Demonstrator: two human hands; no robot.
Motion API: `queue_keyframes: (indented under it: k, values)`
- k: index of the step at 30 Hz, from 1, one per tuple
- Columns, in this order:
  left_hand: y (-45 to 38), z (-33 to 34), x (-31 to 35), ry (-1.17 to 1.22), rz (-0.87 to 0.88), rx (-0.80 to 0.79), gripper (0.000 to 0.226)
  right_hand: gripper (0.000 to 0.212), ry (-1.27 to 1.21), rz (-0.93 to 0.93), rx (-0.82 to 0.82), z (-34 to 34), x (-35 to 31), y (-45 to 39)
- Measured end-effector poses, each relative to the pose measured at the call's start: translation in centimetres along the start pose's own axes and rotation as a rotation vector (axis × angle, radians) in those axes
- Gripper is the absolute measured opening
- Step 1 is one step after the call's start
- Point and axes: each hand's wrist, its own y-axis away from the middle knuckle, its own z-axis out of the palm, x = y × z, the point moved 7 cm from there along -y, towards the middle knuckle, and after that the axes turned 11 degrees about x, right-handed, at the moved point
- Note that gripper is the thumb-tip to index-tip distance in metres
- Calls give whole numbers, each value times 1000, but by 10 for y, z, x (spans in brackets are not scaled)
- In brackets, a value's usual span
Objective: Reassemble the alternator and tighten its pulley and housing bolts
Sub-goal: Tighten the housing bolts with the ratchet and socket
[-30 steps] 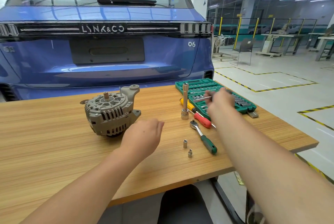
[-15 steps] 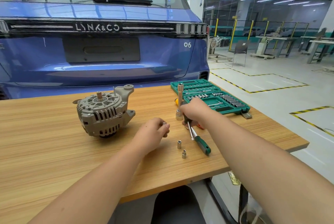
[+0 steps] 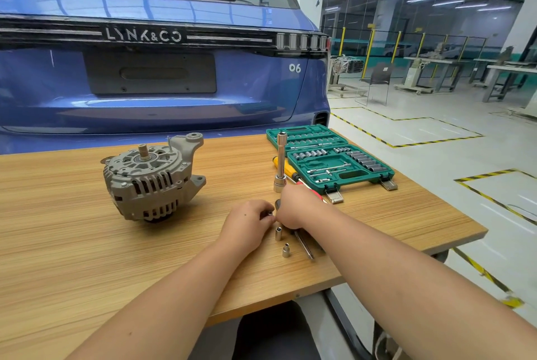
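A wood-grain table (image 3: pixel 87 258) stands behind a blue car (image 3: pixel 174 92) in a workshop with yellow-and-black floor markings. At its far right corner an open green socket case (image 3: pixel 334 156) holds rows of sockets and extension bars. The alternator (image 3: pixel 151 182) sits left of centre, shaft up. The left hand (image 3: pixel 247 226) pinches a small socket (image 3: pixel 270 213); the right hand (image 3: pixel 296 208) curls over the ratchet (image 3: pixel 303 244), apparently gripping it. 2 loose sockets (image 3: pixel 278 233) stand nearby.
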Motion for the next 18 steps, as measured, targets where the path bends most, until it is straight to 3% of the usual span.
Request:
queue_keyframes:
  k: [4,12,18]
  values:
    - [-2,3,-1,-22,21,-1,28,37,9,11,29,-1,1,2]
    - [6,-2,-6,2,39,-22,45,24,-183,47,175,-21,2,1]
    - [27,-44,-24,-50,187,68,35,51,-470,-104,383,-43,-37,6]
